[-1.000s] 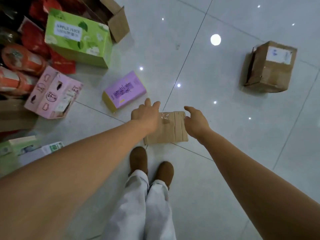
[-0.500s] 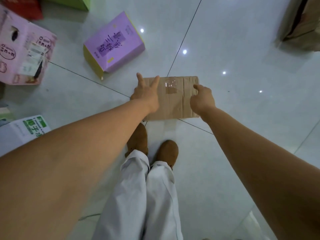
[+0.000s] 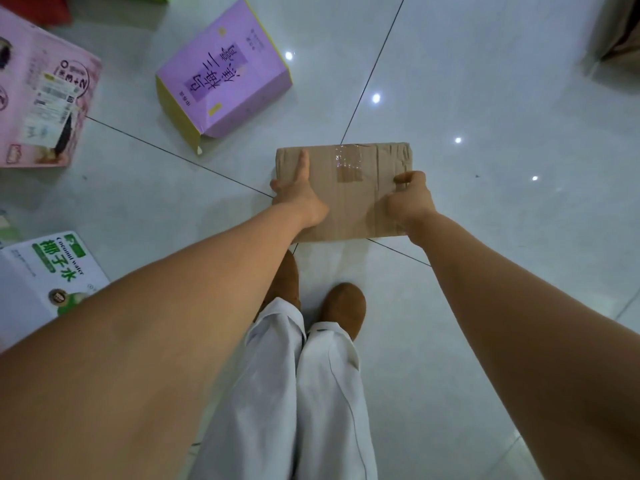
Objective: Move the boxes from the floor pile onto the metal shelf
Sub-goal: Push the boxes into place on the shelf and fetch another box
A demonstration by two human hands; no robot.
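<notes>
A flat brown cardboard box (image 3: 349,199) with a clear tape strip on top lies on the tiled floor just ahead of my feet. My left hand (image 3: 299,199) grips its left edge, thumb lying along the top and fingers curled round the side. My right hand (image 3: 410,199) grips the right edge, thumb over the top. A purple box (image 3: 225,71) lies tilted on the floor up and to the left. The metal shelf is out of view.
A pink carton (image 3: 41,98) sits at the far left and a white-and-green coconut water box (image 3: 45,275) at the lower left. A brown carton's edge (image 3: 620,29) shows at the top right. My brown shoes (image 3: 343,310) stand below the box.
Both hands came down from hovering over the brown box and closed round its left and right edges. The camera dropped nearer to the floor.
</notes>
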